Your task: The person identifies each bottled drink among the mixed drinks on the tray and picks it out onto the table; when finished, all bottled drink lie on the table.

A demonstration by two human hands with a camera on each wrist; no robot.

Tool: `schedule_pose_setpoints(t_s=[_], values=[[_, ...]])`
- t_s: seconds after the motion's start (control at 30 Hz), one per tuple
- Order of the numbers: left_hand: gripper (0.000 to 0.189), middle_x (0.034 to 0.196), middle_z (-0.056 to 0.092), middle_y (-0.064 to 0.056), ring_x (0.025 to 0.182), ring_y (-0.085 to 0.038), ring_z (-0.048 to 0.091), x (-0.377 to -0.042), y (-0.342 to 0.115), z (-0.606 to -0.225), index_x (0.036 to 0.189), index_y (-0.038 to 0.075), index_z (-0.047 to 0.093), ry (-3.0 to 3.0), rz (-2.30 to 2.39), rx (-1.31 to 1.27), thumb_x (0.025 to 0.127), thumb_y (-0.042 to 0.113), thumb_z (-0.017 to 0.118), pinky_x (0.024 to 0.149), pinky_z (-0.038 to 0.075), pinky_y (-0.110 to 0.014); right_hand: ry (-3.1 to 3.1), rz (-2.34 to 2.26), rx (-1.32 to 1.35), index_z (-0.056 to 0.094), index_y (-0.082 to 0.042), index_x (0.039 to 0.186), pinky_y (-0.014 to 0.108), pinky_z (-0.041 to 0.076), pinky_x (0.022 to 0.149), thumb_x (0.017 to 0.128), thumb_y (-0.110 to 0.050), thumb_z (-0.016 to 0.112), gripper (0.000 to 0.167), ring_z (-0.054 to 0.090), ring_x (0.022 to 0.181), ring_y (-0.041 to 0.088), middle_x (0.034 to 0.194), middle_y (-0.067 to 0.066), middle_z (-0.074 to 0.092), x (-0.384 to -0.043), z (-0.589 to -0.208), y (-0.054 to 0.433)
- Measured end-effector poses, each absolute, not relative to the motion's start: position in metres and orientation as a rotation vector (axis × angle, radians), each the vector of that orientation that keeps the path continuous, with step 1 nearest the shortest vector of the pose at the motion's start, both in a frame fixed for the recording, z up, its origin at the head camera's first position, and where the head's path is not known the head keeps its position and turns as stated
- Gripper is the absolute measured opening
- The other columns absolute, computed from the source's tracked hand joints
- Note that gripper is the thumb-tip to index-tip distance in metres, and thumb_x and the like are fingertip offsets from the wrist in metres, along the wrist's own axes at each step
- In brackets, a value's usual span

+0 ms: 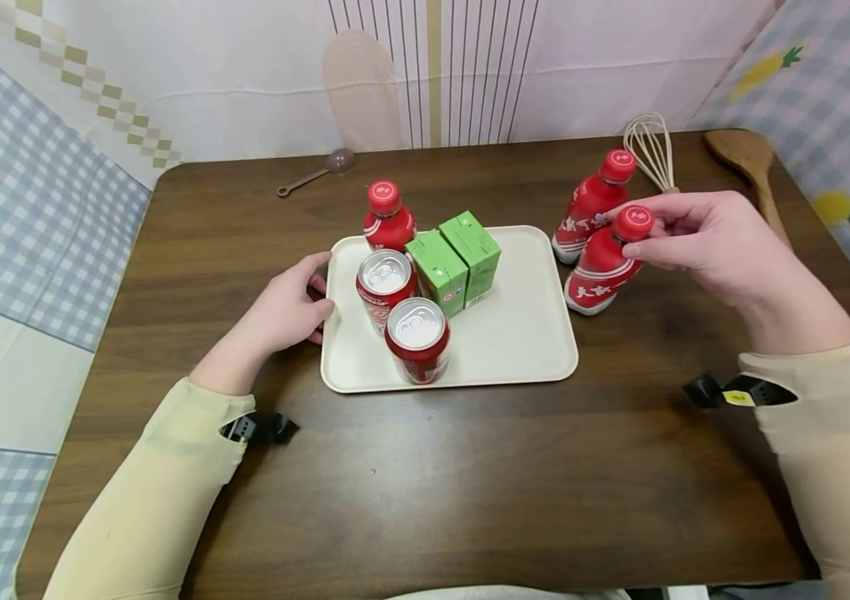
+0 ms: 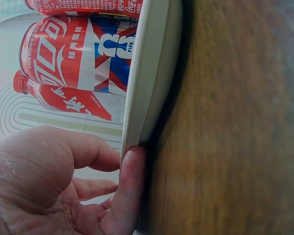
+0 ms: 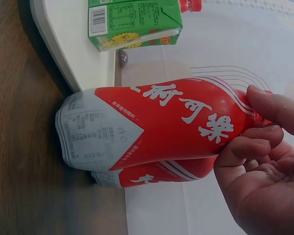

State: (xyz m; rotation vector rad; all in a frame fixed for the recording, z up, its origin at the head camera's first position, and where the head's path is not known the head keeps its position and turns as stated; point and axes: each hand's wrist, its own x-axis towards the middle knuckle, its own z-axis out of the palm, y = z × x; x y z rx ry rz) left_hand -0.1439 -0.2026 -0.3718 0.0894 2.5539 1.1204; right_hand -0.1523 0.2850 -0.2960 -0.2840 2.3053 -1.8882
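My right hand (image 1: 721, 242) pinches a red bottle (image 1: 600, 275) near its neck, just below the cap. The bottle's base is close to the right rim of a cream tray (image 1: 522, 333); whether it touches the table I cannot tell. Right behind it stands a second red bottle (image 1: 588, 204), partly covered in the right wrist view. At the tray's left rim, my left hand (image 1: 286, 308) grips the edge between thumb and fingers, as the left wrist view (image 2: 44, 181) shows. On the tray are two red cola cans (image 1: 419, 333), two green drink cartons (image 1: 440, 271) and another red bottle (image 1: 389, 225).
Along the table's back edge lie a small measuring spoon (image 1: 316, 172) on the left and a whisk (image 1: 650, 154) on the right. A wooden spoon (image 1: 747, 158) lies at the back right corner. Patterned cloth (image 1: 245, 92) hangs behind the wooden table (image 1: 395, 483).
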Motion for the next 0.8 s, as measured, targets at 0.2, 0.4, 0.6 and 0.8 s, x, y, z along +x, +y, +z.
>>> schedule_pose_setpoints(t_s=[0.2, 0.4, 0.6, 0.8], values=[[0.074, 0.122, 0.053, -0.020, 0.079, -0.029, 0.067, -0.144, -0.202, -0.371, 0.163, 0.012, 0.026, 2.551, 1.117, 0.094, 0.094, 0.004, 0.052, 0.058, 0.064, -0.037, 2.223, -1.981, -0.273, 0.078, -0.005, 0.114, 0.018, 0.052, 0.056, 0.083, 0.017, 0.072, 0.037, 0.059, 0.067, 0.010, 0.083, 0.001, 0.072, -0.150, -0.298, 0.287], [0.075, 0.123, 0.052, -0.021, 0.081, -0.030, 0.067, -0.140, -0.207, -0.371, 0.164, 0.012, 0.023, 2.534, 1.107, 0.073, 0.095, 0.005, 0.052, 0.059, 0.064, -0.038, 2.416, -1.776, -0.338, 0.078, -0.010, 0.116, 0.021, 0.045, 0.053, 0.085, 0.011, 0.074, 0.037, 0.054, 0.064, 0.010, 0.079, -0.004, 0.068, -0.151, -0.300, 0.286], [0.075, 0.123, 0.051, -0.022, 0.081, -0.028, 0.067, -0.139, -0.208, -0.371, 0.164, 0.011, 0.023, 2.532, 1.121, 0.081, 0.095, 0.005, 0.051, 0.060, 0.064, -0.038, 2.544, -1.626, -0.374, 0.077, -0.011, 0.119, 0.025, 0.044, 0.053, 0.087, 0.006, 0.076, 0.036, 0.053, 0.065, 0.012, 0.079, -0.005, 0.067, -0.152, -0.300, 0.285], [0.074, 0.121, 0.052, -0.021, 0.079, -0.029, 0.066, -0.142, -0.203, -0.369, 0.164, 0.011, 0.024, 2.540, 1.113, 0.105, 0.095, 0.005, 0.051, 0.059, 0.064, -0.038, 2.727, -1.519, -0.490, 0.064, -0.013, 0.138, 0.024, 0.037, 0.053, 0.081, 0.010, 0.079, 0.063, 0.044, 0.062, 0.011, 0.072, -0.004, 0.052, -0.135, -0.284, 0.286]])
